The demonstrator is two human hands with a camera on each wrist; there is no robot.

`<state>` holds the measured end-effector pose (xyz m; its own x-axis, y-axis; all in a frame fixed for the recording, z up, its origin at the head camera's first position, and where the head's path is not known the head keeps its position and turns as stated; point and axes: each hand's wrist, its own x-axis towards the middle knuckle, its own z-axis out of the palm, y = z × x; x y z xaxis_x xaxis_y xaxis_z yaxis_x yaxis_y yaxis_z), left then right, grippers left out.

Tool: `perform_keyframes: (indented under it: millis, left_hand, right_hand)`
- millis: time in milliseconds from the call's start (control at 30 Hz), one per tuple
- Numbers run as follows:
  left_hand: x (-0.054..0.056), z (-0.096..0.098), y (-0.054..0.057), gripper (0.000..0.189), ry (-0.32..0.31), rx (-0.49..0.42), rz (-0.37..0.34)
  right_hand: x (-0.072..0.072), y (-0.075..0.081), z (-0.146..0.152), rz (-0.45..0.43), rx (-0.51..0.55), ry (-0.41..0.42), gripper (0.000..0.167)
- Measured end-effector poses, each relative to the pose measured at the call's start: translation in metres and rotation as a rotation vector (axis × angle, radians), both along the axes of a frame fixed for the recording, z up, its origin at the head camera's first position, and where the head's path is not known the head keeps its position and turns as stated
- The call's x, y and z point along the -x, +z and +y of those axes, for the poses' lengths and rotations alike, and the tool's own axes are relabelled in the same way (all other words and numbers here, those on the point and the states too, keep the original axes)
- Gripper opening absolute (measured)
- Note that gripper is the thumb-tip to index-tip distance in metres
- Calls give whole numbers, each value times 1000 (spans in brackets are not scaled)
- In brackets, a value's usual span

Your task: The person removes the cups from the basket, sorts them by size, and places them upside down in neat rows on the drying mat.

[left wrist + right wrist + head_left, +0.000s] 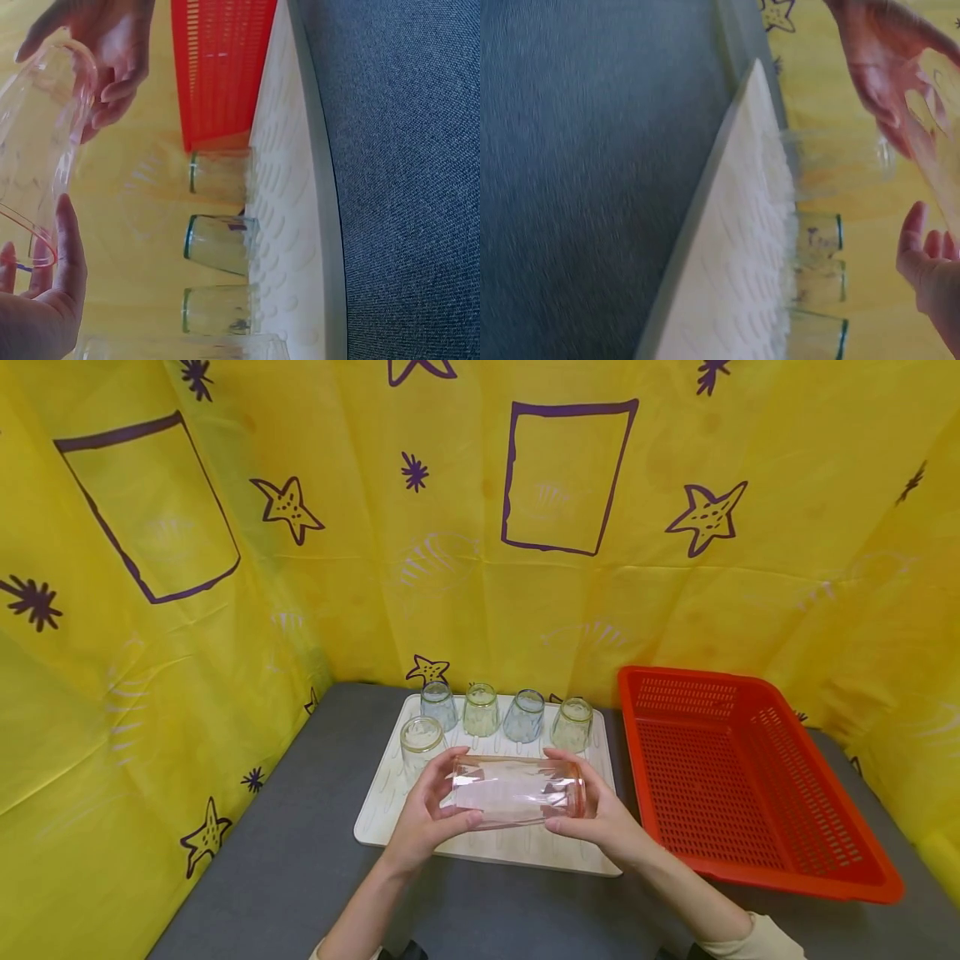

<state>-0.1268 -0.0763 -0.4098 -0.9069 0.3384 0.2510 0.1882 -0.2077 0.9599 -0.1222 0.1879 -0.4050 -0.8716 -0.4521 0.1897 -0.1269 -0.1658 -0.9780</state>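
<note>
Both hands hold a clear, pink-tinted drinking glass (pixel 517 789) sideways in the air above the front part of a white tray (pixel 540 852). My left hand (pixel 423 818) grips its left end, thumb at the front and fingers behind. Around the right end curls my right hand (pixel 603 818) in the same way. A taller clear glass (pixel 422 739) stands on the tray just behind the left hand. In the left wrist view the pink glass (pixel 37 150) spans the gap between the two hands.
Along the tray's back edge stand a blue glass (pixel 438 708), a green glass (pixel 481 712), another blue glass (pixel 524 718) and another green glass (pixel 572 727). A red perforated basket (pixel 637 760) sits right of the tray on the grey table (pixel 300 860). Yellow patterned cloth (pixel 465 593) encloses the table.
</note>
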Motion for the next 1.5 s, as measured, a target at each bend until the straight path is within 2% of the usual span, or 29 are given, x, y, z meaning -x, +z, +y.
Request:
perform_keyframes:
  millis: [233,467,567,633,733,833,933,1033,1133,1233,1300,1400,1500]
  left_hand:
    - [0,0,-1,70,-9,-21,-5]
    - [-1,-4,-2,75,-32,-16,-46]
    - [-2,-9,-2,76,-14,17,-24]
    - [-3,-14,-1,76,14,37,22]
    - [-4,-25,1,74,93,56,131]
    - [-1,-39,2,72,203,54,227]
    - [3,-52,-1,73,330,79,245]
    - [7,-65,-7,77,434,200,159]
    - [11,-75,-15,84,479,380,39]
    - [14,-83,-23,93,481,556,-57]
    - [15,-88,-28,97,469,651,-97]
    - [15,-93,-35,102,446,776,-122]
    - [14,-97,-43,104,426,857,-111]
  right_hand:
    - [0,-4,-4,-54,73,20,61]
    - [0,-6,-7,-80,112,10,57]
    - [0,-5,-8,-79,106,-18,57]
    - [0,-4,-7,-80,93,-51,57]
    - [2,2,-7,-81,59,-108,60]
    - [7,8,-8,-85,2,-168,65]
    - [14,14,-10,-109,-66,-225,71]
    - [21,18,-12,-123,-187,-295,76]
    - [29,20,-13,-104,-335,-350,80]
    - [38,24,-15,-50,-468,-381,82]
    - [43,26,-16,5,-537,-379,78]
    - [51,28,-19,100,-647,-375,73]
    - [57,30,-22,186,-714,-355,69]
